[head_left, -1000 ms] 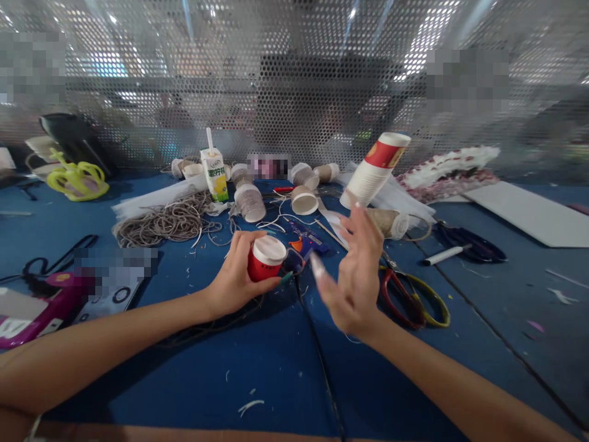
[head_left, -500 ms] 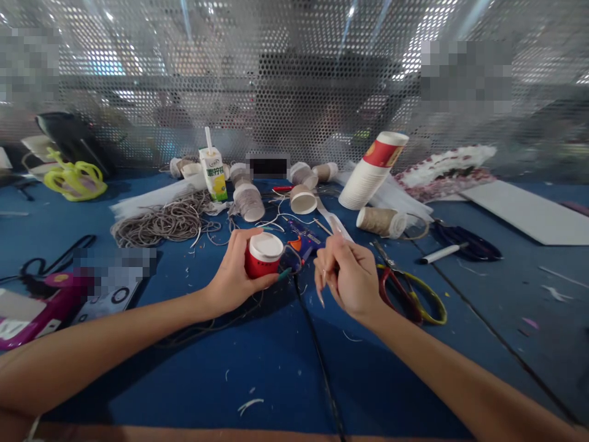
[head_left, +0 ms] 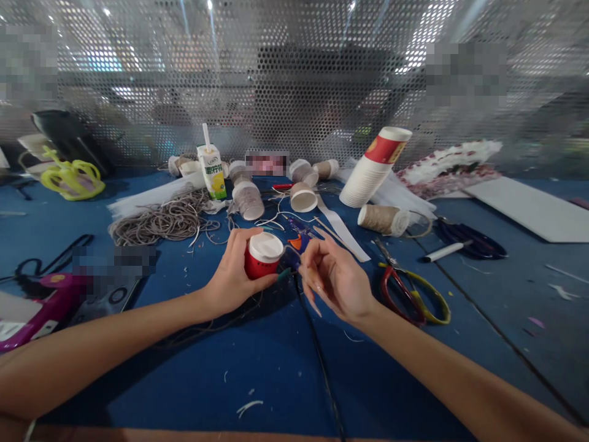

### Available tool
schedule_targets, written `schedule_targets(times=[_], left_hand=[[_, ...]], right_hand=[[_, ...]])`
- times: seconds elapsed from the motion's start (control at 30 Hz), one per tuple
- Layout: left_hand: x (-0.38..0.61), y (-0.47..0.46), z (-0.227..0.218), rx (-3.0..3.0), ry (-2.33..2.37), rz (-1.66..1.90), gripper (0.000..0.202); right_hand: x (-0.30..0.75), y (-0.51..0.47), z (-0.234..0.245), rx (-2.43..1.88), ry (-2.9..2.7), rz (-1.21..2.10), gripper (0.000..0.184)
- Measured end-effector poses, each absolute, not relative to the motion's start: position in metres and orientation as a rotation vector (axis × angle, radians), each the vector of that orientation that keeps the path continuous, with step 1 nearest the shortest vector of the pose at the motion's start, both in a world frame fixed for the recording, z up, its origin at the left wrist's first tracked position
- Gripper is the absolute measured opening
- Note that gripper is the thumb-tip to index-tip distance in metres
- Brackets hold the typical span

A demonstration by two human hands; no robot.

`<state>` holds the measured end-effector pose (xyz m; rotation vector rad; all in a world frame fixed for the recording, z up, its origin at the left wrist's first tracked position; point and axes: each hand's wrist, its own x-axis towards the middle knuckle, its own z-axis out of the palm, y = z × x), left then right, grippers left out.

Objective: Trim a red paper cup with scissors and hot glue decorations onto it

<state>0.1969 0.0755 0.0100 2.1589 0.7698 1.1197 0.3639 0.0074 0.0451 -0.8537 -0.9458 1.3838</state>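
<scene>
My left hand (head_left: 232, 267) is wrapped round a small red paper cup (head_left: 261, 266) with a white top, fingers behind and thumb in front. A thin grey cord (head_left: 291, 248) curves out from the cup's right side toward my right hand (head_left: 338, 276). That hand is just right of the cup, its fingers curled and the fingertips close together; whatever they pinch is too small to make out. Behind the hands lies a blue glue gun (head_left: 297, 227) with an orange part, partly covered by my right hand.
Scissors (head_left: 409, 288) lie right of my right hand, near a twine spool (head_left: 381, 219) and a white pen (head_left: 445, 252). Stacked paper cups (head_left: 368, 175) lean behind. Tangled grey cord (head_left: 161, 224), a drink carton (head_left: 212, 172) and a magenta tool (head_left: 53, 307) are on the left.
My right hand has moved slightly left, closer to the cup, and turned so its palm side shows more. A white strip behind it is more exposed. My left hand keeps its hold.
</scene>
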Motion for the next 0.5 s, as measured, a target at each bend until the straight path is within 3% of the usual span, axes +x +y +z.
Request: schedule_targets(times=[0.5], left_hand=[[0.1958,0.0762,0.0103,2.168,0.805,1.138,0.062]], right_hand=[[0.3631,0.0042,0.0435,-0.811,-0.989,1.472,0.044]])
